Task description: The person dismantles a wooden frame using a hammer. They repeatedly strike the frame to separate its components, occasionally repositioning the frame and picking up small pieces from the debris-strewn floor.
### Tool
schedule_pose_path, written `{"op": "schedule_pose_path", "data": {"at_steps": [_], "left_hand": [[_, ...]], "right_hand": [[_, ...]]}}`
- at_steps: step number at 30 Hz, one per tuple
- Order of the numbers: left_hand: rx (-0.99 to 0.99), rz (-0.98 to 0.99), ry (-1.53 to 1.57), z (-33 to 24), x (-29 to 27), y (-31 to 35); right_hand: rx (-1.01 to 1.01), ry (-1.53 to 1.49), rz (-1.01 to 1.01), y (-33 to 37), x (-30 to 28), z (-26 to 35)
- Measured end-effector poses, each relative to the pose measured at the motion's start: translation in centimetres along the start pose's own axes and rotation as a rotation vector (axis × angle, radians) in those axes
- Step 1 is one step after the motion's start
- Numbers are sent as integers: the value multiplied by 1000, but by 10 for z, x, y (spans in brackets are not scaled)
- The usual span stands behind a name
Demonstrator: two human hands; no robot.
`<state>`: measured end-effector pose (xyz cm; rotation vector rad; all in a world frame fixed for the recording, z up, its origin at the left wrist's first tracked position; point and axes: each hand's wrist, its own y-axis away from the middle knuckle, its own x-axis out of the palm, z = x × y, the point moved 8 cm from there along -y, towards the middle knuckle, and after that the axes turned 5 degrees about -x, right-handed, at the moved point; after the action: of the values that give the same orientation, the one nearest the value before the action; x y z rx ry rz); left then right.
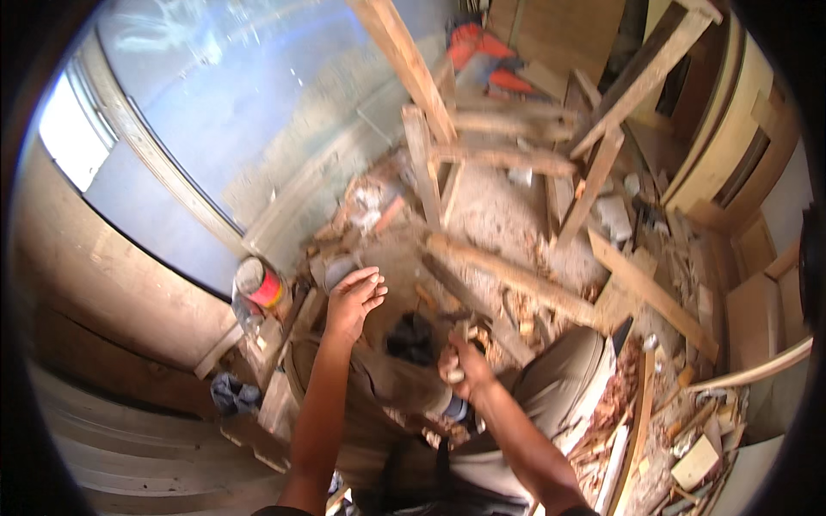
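My left hand is raised in front of me with its fingers stretched out, and nothing shows between them. A grey rounded thing appears just beyond it, too blurred to name. Lower and to the right, my right hand is closed in a fist near my bent knee. A pale end pokes out of that fist, but what it grips is mostly hidden. Between and below the hands lies a dark shape, perhaps a shoe, beside my trousered leg.
A wooden frame with legs stands ahead. A long beam and a plank lie on the debris-strewn floor. A red and yellow can stands left by a blue-grey panel. Wood shavings and offcuts cover the right side.
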<state>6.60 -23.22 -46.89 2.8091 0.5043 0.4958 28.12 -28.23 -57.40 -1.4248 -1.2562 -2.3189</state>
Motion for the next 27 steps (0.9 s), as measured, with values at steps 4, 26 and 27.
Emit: {"op": "schedule_pose_path", "data": {"at_steps": [4,26,27], "left_hand": [[194,91,18,-99,47,4],[1144,-518,-93,-441,178,11],[1154,-502,-84,-465,182,9]], "right_hand": [[-373,515,-120,48,39,28],[-621,1170,-234,82,77,218],[-547,1250,-285,94,89,215]]}}
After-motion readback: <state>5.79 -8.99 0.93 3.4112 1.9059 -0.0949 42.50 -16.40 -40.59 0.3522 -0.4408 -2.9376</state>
